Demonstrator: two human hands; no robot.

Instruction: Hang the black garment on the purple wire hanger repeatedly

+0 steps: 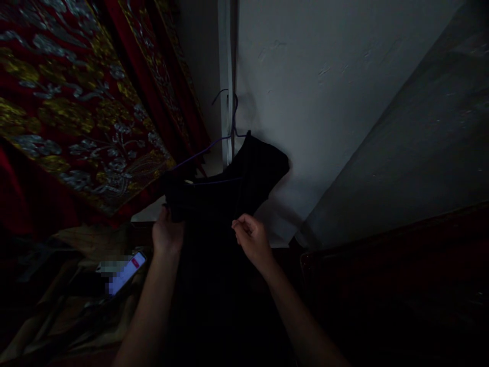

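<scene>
Garment (214,206) hangs askew below hanger (202,152), seemingly already over both ends; what remains, I cannot tell. Below hanger, my right hand (251,238) pinches garment narrowly; left hand (167,235) touches edge, grip unclear.

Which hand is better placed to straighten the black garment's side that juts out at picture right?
Probably the right hand: it sits just below that side of the black garment, while the left hand is at the garment's opposite edge, farther away.
</scene>
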